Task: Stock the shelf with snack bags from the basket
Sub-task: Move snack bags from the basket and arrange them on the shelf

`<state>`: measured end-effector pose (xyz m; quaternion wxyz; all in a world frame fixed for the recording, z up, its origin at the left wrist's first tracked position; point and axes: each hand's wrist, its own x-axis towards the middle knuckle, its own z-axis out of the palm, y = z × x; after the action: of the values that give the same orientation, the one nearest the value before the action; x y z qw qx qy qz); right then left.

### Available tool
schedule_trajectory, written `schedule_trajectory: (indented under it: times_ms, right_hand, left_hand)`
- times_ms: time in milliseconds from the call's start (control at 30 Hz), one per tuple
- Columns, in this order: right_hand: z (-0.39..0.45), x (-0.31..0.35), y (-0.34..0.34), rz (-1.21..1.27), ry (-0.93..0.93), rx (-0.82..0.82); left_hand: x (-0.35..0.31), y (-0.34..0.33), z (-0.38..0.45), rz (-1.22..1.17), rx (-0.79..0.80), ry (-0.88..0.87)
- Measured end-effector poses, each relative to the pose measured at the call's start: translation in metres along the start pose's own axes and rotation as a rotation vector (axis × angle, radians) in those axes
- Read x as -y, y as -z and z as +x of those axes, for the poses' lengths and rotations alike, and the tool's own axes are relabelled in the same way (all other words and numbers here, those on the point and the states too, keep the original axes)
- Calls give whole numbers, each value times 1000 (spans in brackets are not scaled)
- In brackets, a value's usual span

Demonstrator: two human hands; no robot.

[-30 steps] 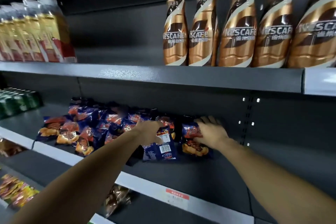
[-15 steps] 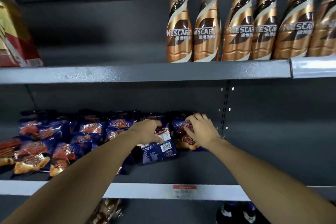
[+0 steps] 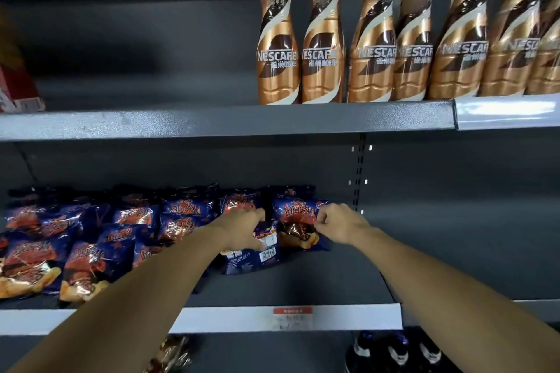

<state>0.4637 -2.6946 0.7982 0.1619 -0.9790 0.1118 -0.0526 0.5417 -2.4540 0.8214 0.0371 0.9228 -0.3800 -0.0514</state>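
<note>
Several dark blue snack bags (image 3: 91,239) lie in rows on the grey middle shelf (image 3: 303,285). My left hand (image 3: 242,230) grips a bag turned back side up, its barcode showing (image 3: 257,257). Just to the right, my right hand (image 3: 339,222) pinches the upper right edge of another blue bag (image 3: 298,221) that leans against the row's right end. The basket is out of view.
Gold coffee bottles (image 3: 327,39) stand on the upper shelf (image 3: 212,121). A red price tag (image 3: 292,316) sits on the middle shelf's white front strip. Dark bottle tops (image 3: 394,348) and a foil bag (image 3: 169,354) show on the shelf below. The middle shelf's right part is bare.
The view has shifted right and closer. My right hand has slid from the top of the rightmost bag to its right edge and curled; my left hand keeps hold of the flipped bag.
</note>
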Motion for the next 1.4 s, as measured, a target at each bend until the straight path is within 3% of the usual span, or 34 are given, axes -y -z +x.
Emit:
schedule_trajectory:
  times_ms: [267, 367, 567, 833, 967, 1200, 1400]
  right_hand:
    - [12, 3, -1, -11, 33, 13]
    - [16, 4, -2, -5, 49, 17]
    - [14, 5, -1, -18, 69, 27]
    - [14, 13, -4, 47, 114, 102]
    - [15, 34, -3, 123, 127, 197]
    - [21, 50, 6, 213, 85, 47]
    - [23, 63, 9, 512, 42, 115]
  left_hand:
    - [2, 1, -9, -223, 278, 92]
    - [7, -9, -8, -322, 272, 179]
    - [21, -35, -4, -174, 402, 171]
    - [25, -24, -3, -334, 220, 145]
    - [36, -5, -10, -551, 77, 188]
    - [39, 4, -17, -822, -107, 340]
    - [27, 1, -22, -1323, -219, 528]
